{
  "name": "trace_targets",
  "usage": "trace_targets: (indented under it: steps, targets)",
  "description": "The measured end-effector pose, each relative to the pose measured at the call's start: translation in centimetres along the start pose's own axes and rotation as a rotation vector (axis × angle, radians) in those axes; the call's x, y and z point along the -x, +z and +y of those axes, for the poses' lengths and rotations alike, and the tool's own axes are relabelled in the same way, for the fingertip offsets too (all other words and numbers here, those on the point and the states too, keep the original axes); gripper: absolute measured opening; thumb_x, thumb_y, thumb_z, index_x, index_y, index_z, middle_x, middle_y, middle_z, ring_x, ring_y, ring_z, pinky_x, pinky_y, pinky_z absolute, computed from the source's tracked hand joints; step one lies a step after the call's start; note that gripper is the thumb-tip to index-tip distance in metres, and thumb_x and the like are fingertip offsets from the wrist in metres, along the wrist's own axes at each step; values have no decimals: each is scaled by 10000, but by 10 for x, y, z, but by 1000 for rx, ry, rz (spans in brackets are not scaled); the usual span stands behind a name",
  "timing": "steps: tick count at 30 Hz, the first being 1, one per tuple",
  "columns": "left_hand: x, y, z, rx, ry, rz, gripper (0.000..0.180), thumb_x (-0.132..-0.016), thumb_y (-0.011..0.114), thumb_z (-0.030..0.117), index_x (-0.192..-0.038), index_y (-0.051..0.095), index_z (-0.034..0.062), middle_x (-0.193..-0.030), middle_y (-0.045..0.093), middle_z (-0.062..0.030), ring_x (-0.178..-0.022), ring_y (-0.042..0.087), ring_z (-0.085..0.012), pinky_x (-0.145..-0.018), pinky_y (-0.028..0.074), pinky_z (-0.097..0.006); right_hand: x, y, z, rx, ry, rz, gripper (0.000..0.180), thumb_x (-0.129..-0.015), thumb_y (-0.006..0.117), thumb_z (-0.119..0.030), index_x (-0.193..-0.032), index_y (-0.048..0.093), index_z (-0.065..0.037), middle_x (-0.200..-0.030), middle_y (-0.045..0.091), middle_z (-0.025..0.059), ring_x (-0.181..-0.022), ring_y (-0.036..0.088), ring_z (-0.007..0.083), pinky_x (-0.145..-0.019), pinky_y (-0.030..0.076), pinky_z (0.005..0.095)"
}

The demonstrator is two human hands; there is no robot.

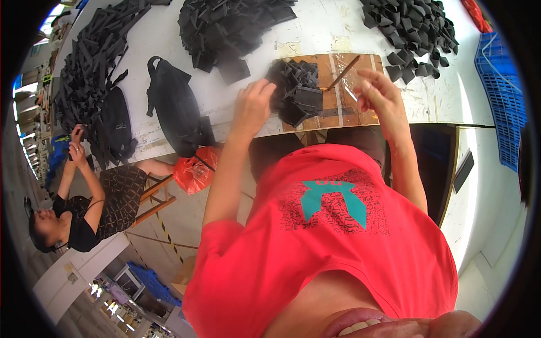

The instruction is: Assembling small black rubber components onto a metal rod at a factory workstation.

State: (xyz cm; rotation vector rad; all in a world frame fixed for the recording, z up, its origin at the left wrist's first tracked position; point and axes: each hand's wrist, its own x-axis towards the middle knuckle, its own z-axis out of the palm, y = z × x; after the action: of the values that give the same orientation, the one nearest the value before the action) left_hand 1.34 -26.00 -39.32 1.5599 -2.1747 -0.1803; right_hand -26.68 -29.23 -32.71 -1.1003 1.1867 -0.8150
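My left hand (253, 108) is at the left edge of a small pile of flat black pieces (301, 97). Its fingers are closed at a black piece (276, 84) that is blurred and runs into the pile. The pile rests on a brown board (369, 115) with clear tape across it. My right hand (384, 101) hovers over the board's right side, its fingers bent but apart, with nothing I can make out in them. A thin dark brown strip (344, 72) slants across the board, between the pile and my right hand.
On the white table (253, 42) are a large heap of black pieces (225, 28), folded black loops (414, 34) and a black bag (174, 101). More black strips (93, 62) lie at left, where another person (84, 197) works. A blue crate (499, 84) stands at right; a red plastic bag (194, 172) hangs below.
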Motion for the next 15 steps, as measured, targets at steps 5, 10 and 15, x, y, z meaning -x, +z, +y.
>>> trace_targets:
  steps: [5,10,15]
  targets:
    - [-2,4,-9,-45,77,23,183,-683,610,14,-861,597,56,-902,573,-59,-827,563,-239,-678,434,-349,18,1,21,60,138,-118,281,-900,526,-197,-1109,541,-9,-804,583,8,-653,517,59,-584,412,198]
    - [-1,7,-9,-76,95,31,165,-681,649,15,-833,597,54,-875,577,-49,-792,567,-231,-674,445,-335,21,17,24,225,105,-189,257,-898,531,-183,-1084,550,-5,-742,563,-5,-640,503,56,-571,412,207]
    - [-3,-6,11,267,-106,287,109,-703,602,-25,-792,575,31,-750,549,-63,-663,541,-224,-588,443,-316,21,51,7,307,-60,-163,187,-854,557,-97,-990,573,30,-668,548,39,-599,513,93,-533,419,252]
